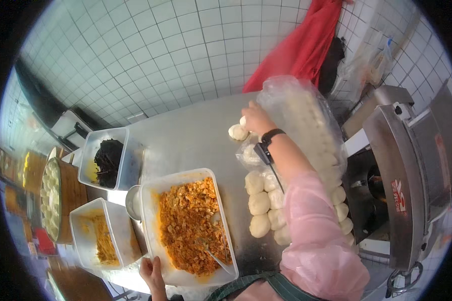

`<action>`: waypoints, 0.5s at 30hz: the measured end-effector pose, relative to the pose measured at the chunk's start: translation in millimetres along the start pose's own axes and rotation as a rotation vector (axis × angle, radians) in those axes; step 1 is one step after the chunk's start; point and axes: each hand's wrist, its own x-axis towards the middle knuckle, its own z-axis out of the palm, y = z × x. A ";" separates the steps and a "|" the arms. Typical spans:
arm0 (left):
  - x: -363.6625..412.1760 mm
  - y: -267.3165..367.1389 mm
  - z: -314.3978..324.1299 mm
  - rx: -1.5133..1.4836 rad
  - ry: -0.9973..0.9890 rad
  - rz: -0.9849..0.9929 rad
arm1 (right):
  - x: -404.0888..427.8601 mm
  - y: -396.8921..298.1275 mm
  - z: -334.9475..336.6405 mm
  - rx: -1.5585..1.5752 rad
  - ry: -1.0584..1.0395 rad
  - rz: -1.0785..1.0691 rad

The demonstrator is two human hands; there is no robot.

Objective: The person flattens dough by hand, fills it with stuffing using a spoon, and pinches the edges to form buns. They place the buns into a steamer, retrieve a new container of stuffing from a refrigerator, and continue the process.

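Observation:
My right hand [258,118] reaches over the far part of the steel worktable, its fingers curled on a white dough ball [243,121] that they mostly cover. Another dough ball [238,132] lies just beside it. Below my wrist, clear plastic film [245,154] partly covers more dough, and several round dough balls [259,203] sit in rows. My left hand [152,274] is at the near left corner of a plastic tub [226,222] of orange-brown chopped filling [190,222]; whether it grips the rim is unclear. A metal spoon [218,259] stands in the filling.
Left of the tub are a metal bowl [133,203], a tub with yellowish filling [128,240], a tub with dark filling [133,165] and a round steamer of buns [67,192]. A large plastic sheet [305,109] covers dough rows; a steel machine [391,173] stands at right.

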 end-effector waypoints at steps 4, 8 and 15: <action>4.7 -0.9 -3.7 -0.062 -0.028 0.033 | -52.7 -11.8 -41.4 0.196 0.286 0.019; -8.0 -24.9 -12.3 -0.246 0.058 0.090 | -149.9 -28.6 -80.0 0.538 0.452 -0.089; -90.9 -76.5 -14.1 -0.334 -0.413 -0.460 | -344.1 -83.5 -68.4 1.252 -0.049 0.199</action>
